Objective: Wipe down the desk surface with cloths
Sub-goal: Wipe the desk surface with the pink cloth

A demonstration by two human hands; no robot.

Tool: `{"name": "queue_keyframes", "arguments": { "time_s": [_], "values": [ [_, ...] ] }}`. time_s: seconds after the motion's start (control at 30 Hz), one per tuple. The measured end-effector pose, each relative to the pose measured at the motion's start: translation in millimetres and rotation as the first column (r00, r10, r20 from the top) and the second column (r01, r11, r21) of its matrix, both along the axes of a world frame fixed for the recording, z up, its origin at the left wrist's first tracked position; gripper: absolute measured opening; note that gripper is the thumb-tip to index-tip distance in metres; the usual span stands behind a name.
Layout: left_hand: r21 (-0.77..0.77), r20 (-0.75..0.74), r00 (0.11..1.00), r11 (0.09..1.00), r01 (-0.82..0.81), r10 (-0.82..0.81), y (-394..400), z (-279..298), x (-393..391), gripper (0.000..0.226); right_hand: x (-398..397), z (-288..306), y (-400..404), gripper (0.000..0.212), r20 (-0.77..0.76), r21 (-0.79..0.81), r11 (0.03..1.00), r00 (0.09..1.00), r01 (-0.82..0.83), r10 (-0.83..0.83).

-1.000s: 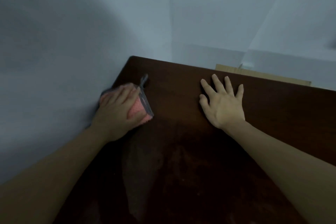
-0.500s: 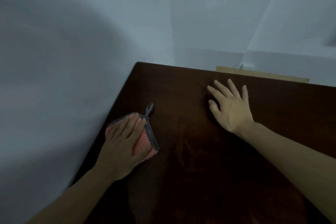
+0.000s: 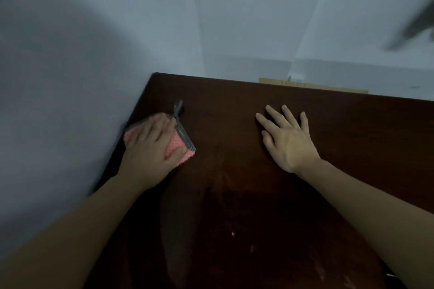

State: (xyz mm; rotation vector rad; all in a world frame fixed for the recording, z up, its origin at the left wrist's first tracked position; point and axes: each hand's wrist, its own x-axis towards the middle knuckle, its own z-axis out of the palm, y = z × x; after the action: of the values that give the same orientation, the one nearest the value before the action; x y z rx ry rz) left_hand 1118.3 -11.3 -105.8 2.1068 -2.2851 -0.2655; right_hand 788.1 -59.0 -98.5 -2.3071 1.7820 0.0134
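Note:
A dark brown wooden desk fills the lower part of the head view. My left hand lies flat with straight fingers on a pink cloth with a grey checked border and hanging loop, pressing it onto the desk by the left edge, against the wall. My right hand rests palm down on the desk with its fingers spread and nothing under it. Faint wipe streaks show on the near part of the surface.
A pale wall runs along the desk's left edge and another stands behind it. A light wooden strip shows behind the far edge. A dark blurred shape is at the upper right.
My left hand slid the cloth towards me along the left edge, then pushed it back towards the far corner. My right hand stayed flat on the desk.

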Motion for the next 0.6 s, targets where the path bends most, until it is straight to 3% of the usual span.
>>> {"name": "queue_keyframes", "arguments": {
  "time_s": [0.13, 0.27, 0.33, 0.47, 0.6],
  "values": [
    [0.000, 0.011, 0.964, 0.964, 0.266, -0.266, 54, 1, -5, 0.085, 1, 1, 1, 0.054, -0.002, 0.008, 1.000, 1.000, 0.008, -0.008],
    [0.035, 0.003, 0.949, 0.949, 0.313, -0.314, 68, -1, 4, 0.080, 1, 2, 2, 0.056, -0.002, 0.000, 1.000, 1.000, 0.010, -0.010],
    [0.035, 0.019, 0.956, 0.956, 0.292, -0.293, 52, -2, 3, 0.086, 0, 0, 1, 0.056, 0.004, -0.007, 1.000, 1.000, 0.008, -0.008],
    [0.038, 0.036, 0.996, 0.996, 0.074, -0.076, 4, -1, -17, 0.096, -1, -1, 0, 0.055, 0.010, -0.012, 1.000, 1.000, 0.009, -0.009],
    [0.028, 0.041, 0.998, 0.999, -0.038, 0.037, -25, -3, -41, 0.101, -1, -1, -1, 0.052, 0.025, -0.023, 1.000, 1.000, 0.005, -0.005]
  ]
}}
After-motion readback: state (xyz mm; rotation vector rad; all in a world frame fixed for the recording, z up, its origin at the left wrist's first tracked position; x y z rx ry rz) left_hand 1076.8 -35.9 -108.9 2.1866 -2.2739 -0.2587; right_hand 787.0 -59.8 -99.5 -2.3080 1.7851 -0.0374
